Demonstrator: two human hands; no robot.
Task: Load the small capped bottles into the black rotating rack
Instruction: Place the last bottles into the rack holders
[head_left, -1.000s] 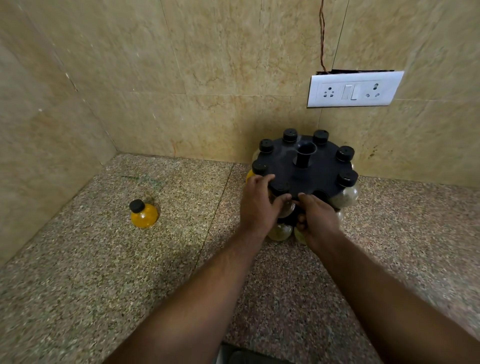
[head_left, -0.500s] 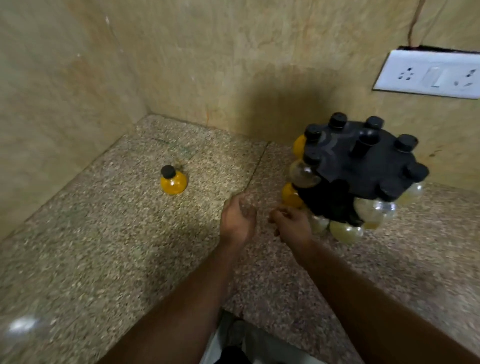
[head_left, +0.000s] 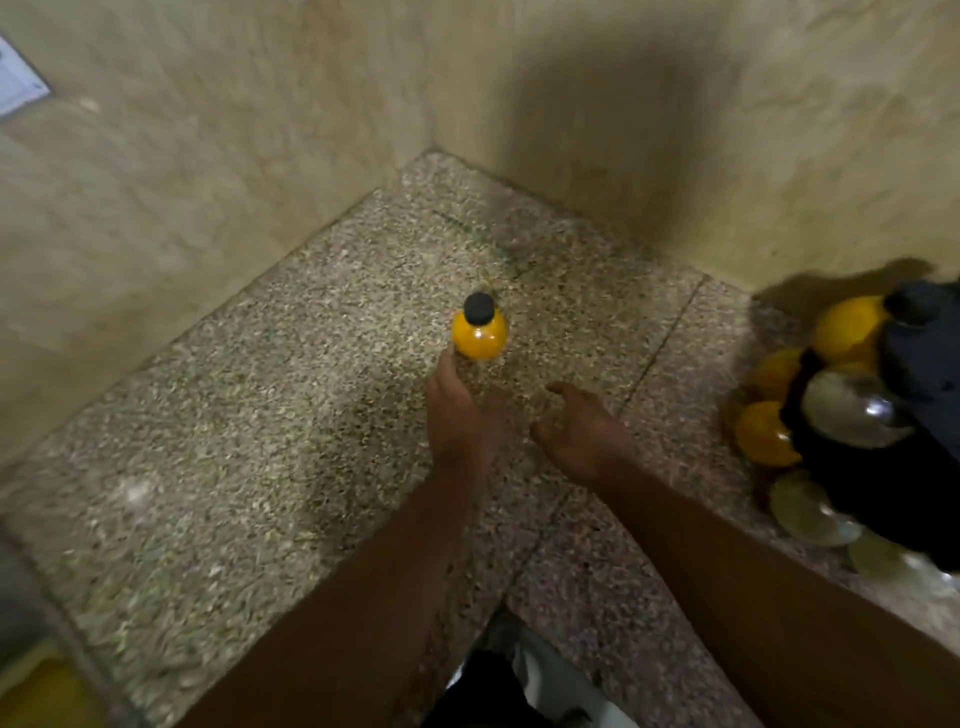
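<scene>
Your left hand reaches out with open fingers, their tips touching the near side of the orange bottle (black cap, standing upright on the speckled counter). Your right hand hovers empty and loosely spread beside it. The black rack sits well off to its right.

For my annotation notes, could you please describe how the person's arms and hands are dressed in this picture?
Both forearms are bare up to the frame edge: no sleeves show. The left hand and right hand wear no gloves, and no watch, ring or bracelet is visible, though motion blur could hide small items.
</scene>
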